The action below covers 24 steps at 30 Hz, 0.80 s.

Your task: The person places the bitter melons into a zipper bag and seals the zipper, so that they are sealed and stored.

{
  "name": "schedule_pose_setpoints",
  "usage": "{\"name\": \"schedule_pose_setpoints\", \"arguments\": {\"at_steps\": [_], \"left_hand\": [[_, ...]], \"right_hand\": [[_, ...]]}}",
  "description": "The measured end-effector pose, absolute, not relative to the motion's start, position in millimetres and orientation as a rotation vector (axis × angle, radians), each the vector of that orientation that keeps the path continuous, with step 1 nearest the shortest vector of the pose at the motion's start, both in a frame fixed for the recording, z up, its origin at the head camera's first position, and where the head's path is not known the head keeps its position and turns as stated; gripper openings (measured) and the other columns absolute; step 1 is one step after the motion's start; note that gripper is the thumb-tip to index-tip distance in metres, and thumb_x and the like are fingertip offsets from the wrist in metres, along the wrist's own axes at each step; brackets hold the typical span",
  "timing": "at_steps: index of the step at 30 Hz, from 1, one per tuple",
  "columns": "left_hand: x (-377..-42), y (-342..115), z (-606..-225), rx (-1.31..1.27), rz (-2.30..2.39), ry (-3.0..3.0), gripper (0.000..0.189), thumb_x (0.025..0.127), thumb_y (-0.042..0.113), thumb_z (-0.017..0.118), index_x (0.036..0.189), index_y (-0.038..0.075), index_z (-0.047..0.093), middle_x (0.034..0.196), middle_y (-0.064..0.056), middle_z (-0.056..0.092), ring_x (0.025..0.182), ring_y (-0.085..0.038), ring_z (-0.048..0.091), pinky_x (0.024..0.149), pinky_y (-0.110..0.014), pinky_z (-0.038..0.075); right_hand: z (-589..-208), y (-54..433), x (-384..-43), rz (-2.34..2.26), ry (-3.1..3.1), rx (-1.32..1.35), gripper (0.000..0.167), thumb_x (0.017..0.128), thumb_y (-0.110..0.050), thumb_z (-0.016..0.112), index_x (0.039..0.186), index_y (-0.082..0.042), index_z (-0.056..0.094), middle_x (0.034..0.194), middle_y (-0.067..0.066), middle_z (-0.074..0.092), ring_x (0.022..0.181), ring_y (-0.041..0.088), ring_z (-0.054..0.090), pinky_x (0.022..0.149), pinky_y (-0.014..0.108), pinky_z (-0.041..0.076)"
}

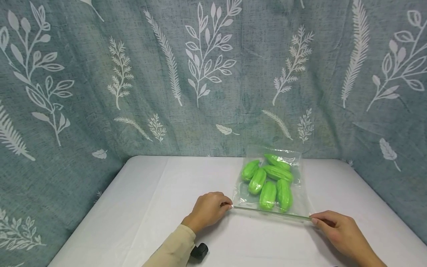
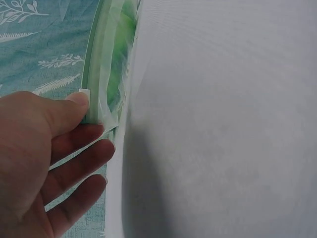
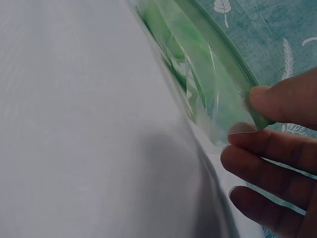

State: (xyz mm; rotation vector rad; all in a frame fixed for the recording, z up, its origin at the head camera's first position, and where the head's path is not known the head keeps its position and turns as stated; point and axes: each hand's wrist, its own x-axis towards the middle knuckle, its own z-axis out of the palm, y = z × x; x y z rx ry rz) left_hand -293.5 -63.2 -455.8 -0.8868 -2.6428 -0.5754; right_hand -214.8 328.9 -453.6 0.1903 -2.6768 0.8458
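A clear zip bag lies on the white table with several bright green, ridged vegetables inside, shaped like small bitter melons. Its green zip edge faces me and stretches straight between both hands. My left hand pinches the left end of that edge; in the left wrist view, the thumb is at a small white slider. At the opposite end, my right hand pinches the corner between thumb and index finger. The other fingers of the right hand are loosely bent below the zip edge.
The white table reaches back to a grey-green curtain with white leaf prints, which also hangs along both sides. A black object shows beside the left sleeve.
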Motion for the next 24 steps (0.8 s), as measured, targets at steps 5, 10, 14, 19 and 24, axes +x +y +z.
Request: {"name": "schedule_pose_setpoints", "arguments": {"at_steps": [5,10,14,19,24], "left_hand": [[-294.0,-63.1,-455.5,-0.888,-0.584,-2.653,0.009,0.092,0.03,0.074,0.097,0.026,0.08,0.085,0.019,0.066,0.072,0.005,0.053,0.062,-0.018,0.045],[-292.8,-62.4,-453.5,-0.896,-0.604,-2.683,0.008,0.092,0.029,0.074,0.097,0.027,0.08,0.086,0.021,0.066,0.074,0.006,0.054,0.063,-0.018,0.045],[-292.0,-62.8,-451.6,-0.91,-0.621,-2.698,0.009,0.092,0.029,0.073,0.099,0.028,0.079,0.088,0.022,0.067,0.076,0.007,0.055,0.065,-0.019,0.047],[-293.6,-68.4,-450.6,-0.921,-0.68,-2.727,0.009,0.093,0.031,0.073,0.097,0.026,0.079,0.087,0.023,0.065,0.078,0.005,0.056,0.069,-0.02,0.048],[-298.0,-83.1,-447.1,-0.908,-0.686,-2.741,0.012,0.095,0.032,0.069,0.097,0.024,0.078,0.086,0.021,0.065,0.078,0.003,0.056,0.07,-0.023,0.048]], "right_hand": [[-452.1,331.3,-215.0,0.865,-2.707,0.168,0.01,0.092,-0.029,0.074,0.099,-0.023,0.078,0.099,-0.002,0.074,0.083,0.0,0.063,0.066,0.025,0.053],[-451.4,334.2,-215.0,0.873,-2.748,0.148,0.013,0.093,-0.031,0.073,0.101,-0.022,0.078,0.101,-0.001,0.074,0.084,0.002,0.064,0.067,0.026,0.053],[-450.3,336.3,-215.3,0.871,-2.756,0.141,0.013,0.093,-0.029,0.073,0.101,-0.02,0.078,0.101,0.002,0.074,0.084,0.001,0.063,0.067,0.025,0.053],[-449.9,337.8,-215.1,0.905,-2.77,0.135,0.019,0.095,-0.031,0.07,0.105,-0.016,0.078,0.104,0.005,0.074,0.086,0.002,0.065,0.069,0.025,0.053],[-448.2,338.7,-216.3,0.899,-2.815,0.069,0.033,0.098,-0.041,0.064,0.11,-0.013,0.077,0.106,0.006,0.074,0.09,0.008,0.066,0.071,0.026,0.054]]}}
